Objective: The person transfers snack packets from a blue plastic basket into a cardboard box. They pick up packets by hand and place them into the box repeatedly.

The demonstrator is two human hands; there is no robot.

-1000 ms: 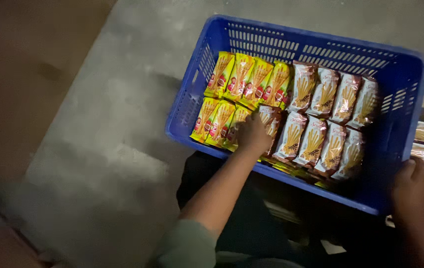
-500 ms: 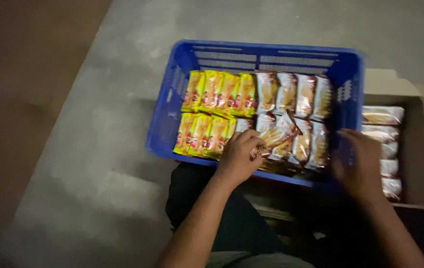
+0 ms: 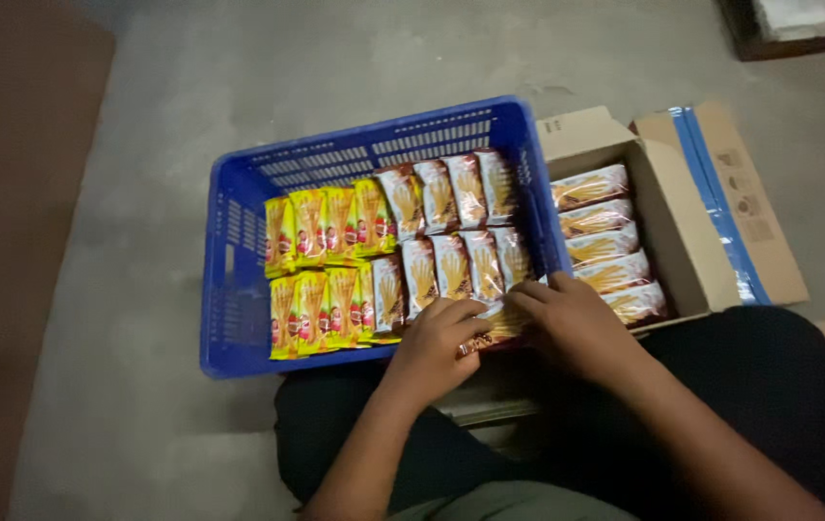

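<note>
Floor (image 3: 142, 116): grey and bare.
Blue crate (image 3: 239, 280): on the floor, with rows of yellow packs (image 3: 321, 260) and brown packs (image 3: 451, 241).
Cardboard box (image 3: 692, 222): just beside the crate, more packs inside.
Left hand (image 3: 437, 342): fingers curled, pinching a brown snack pack (image 3: 497, 326) at the crate's near edge.
Right hand (image 3: 572, 323): fingers curled onto the same pack.

Bare grey concrete floor (image 3: 335, 68), mottled and lightly scuffed, fills most of the view. Dim light overall, brightest toward the far middle, falling off to dark at the edges. Left side: a brownish, smoother strip of flooring (image 3: 7, 241) runs near to far, edge straight against the concrete. Far right corner: a dark wooden frame (image 3: 770, 43) holding something pale, partly cut off. No walls or windows in view.
</note>
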